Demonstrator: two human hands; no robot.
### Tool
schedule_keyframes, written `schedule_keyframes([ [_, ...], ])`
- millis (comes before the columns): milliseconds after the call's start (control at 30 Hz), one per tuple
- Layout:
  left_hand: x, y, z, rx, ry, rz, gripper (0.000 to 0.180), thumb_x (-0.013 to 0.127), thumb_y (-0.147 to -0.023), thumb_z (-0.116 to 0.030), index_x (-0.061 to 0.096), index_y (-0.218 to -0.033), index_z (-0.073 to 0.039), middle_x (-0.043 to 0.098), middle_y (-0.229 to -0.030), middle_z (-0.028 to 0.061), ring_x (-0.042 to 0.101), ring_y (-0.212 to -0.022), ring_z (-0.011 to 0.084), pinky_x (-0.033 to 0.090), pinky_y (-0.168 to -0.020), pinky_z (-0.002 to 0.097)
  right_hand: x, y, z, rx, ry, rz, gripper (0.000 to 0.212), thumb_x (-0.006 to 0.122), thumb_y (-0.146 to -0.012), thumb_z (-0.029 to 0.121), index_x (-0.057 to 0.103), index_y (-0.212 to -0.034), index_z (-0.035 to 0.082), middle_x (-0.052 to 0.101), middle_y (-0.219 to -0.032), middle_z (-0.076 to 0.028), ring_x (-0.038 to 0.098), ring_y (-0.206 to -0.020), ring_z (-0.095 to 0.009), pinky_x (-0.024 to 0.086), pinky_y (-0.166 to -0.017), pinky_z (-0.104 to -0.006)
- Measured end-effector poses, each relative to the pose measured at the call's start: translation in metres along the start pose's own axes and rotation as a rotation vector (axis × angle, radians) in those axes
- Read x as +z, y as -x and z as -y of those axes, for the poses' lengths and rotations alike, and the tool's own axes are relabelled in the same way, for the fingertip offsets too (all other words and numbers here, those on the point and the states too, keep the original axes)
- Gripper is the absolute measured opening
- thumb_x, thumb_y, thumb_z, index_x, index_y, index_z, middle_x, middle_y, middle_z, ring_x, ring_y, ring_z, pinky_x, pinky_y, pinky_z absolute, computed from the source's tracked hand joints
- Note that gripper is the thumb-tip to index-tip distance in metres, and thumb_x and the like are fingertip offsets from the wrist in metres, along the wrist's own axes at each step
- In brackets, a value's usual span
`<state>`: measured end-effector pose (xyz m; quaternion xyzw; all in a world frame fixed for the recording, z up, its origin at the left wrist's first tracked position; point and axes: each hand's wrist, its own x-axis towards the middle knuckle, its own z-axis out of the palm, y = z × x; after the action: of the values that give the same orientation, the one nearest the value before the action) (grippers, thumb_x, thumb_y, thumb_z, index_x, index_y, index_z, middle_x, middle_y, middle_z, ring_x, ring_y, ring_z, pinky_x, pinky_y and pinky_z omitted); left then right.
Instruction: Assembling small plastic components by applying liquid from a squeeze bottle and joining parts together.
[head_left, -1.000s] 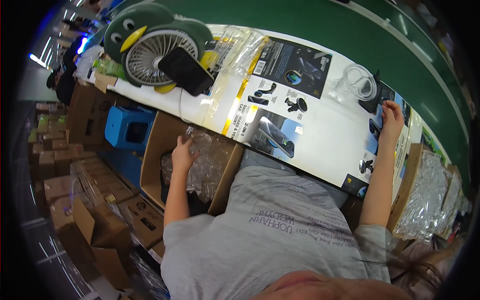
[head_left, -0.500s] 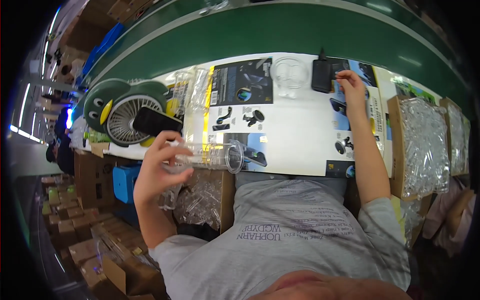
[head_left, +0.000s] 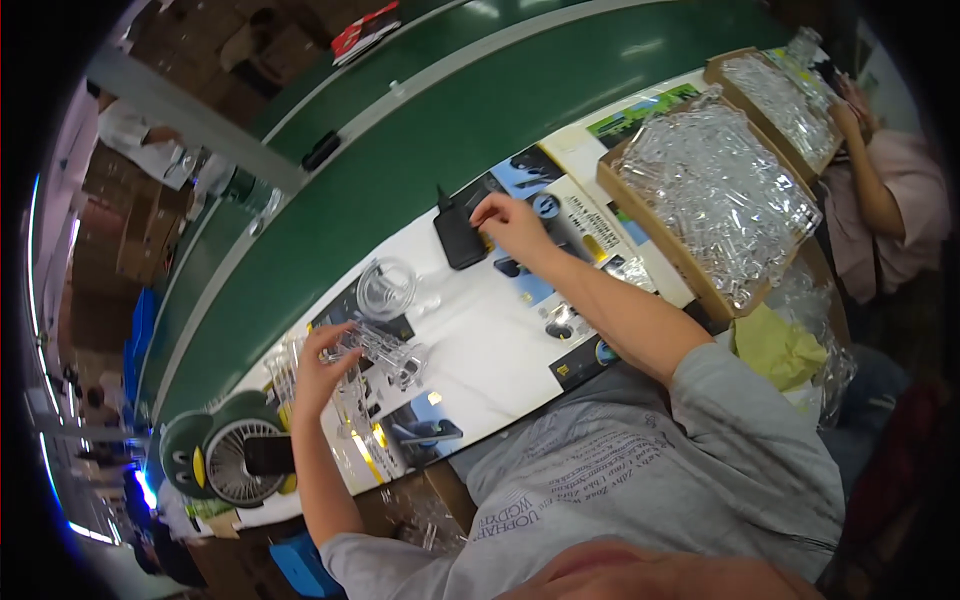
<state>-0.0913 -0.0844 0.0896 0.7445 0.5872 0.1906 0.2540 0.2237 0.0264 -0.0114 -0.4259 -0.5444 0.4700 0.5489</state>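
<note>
My left hand (head_left: 322,368) has its thumb and fingers closed on a clear plastic part (head_left: 388,352), held over the printed sheet on the table. Just beyond it lies a round clear plastic piece (head_left: 387,287). My right hand (head_left: 515,228) is closed in a pinch at the right edge of a black box-shaped device (head_left: 461,238) with a short prong on top; whatever lies between the fingertips is too small or hidden to name. More clear plastic parts (head_left: 352,405) lie beside my left forearm.
A penguin-shaped fan (head_left: 208,455) with a dark phone (head_left: 270,455) against it stands at the left. Cardboard trays of clear plastic parts (head_left: 715,195) are at the right, near a crumpled yellow sheet (head_left: 778,350). A green conveyor (head_left: 400,160) runs behind. Another person's arm (head_left: 872,180) shows at far right.
The view has swung to the right and tilted. My left hand has carried the clear plastic part from the table's near edge toward the round clear piece. My right hand stays near the black device.
</note>
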Motion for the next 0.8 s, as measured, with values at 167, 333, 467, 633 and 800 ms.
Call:
schedule_keyframes([
  [167, 0.035, -0.004, -0.004, -0.094, 0.043, -0.139, 0.034, 0.063, -0.076, -0.014, 0.054, -0.107, -0.003, 0.048, -0.113, 0.0099, 0.048, -0.1, 0.0216, 0.038, -0.085, 0.0309, -0.004, 0.002, 0.006, -0.019, 0.019, 0.032, 0.013, 0.051, -0.069, -0.003, 0.058, -0.079, 0.002, 0.06, -0.075, -0.004, 0.054, -0.067, -0.009, 0.044, -0.062, -0.0225],
  [333, 0.062, 0.008, -0.034, 0.083, -0.434, -0.32, 0.031, 0.055, -0.08, -0.012, 0.052, -0.111, -0.004, 0.037, -0.125, 0.0184, 0.033, -0.117, 0.0347, 0.025, -0.098, 0.0411, -0.005, 0.003, 0.011, -0.012, -0.06, 0.031, 0.012, 0.05, -0.069, -0.002, 0.057, -0.077, 0.001, 0.06, -0.075, -0.005, 0.055, -0.07, -0.011, 0.044, -0.061, -0.0242],
  [467, 0.073, 0.02, -0.054, 0.154, -0.495, -0.326, 0.035, 0.059, -0.074, -0.015, 0.054, -0.108, -0.007, 0.035, -0.129, 0.0167, 0.027, -0.122, 0.0377, 0.022, -0.098, 0.0502, -0.004, 0.003, 0.015, 0.009, 0.018, 0.035, 0.011, 0.051, -0.068, -0.003, 0.057, -0.076, 0.003, 0.061, -0.076, -0.006, 0.056, -0.072, -0.014, 0.045, -0.067, -0.0266],
  [633, 0.075, 0.023, -0.061, 0.243, -0.597, -0.291, 0.043, 0.061, -0.071, -0.025, 0.052, -0.109, -0.009, 0.039, -0.125, 0.015, 0.031, -0.121, 0.0366, 0.019, -0.098, 0.0547, -0.006, 0.006, 0.019, 0.039, 0.041, 0.026, 0.01, 0.052, -0.069, -0.001, 0.057, -0.076, 0.003, 0.06, -0.076, -0.005, 0.055, -0.072, -0.014, 0.044, -0.067, -0.0263],
  [800, 0.087, 0.023, -0.062, 0.26, -0.606, -0.299, 0.043, 0.059, -0.071, -0.019, 0.048, -0.111, -0.007, 0.045, -0.118, 0.0127, 0.039, -0.115, 0.0328, 0.018, -0.099, 0.0551, -0.003, 0.007, 0.023, 0.029, 0.045, 0.035, 0.01, 0.05, -0.07, -0.001, 0.056, -0.077, 0.003, 0.06, -0.076, -0.005, 0.055, -0.071, -0.012, 0.043, -0.065, -0.0252],
])
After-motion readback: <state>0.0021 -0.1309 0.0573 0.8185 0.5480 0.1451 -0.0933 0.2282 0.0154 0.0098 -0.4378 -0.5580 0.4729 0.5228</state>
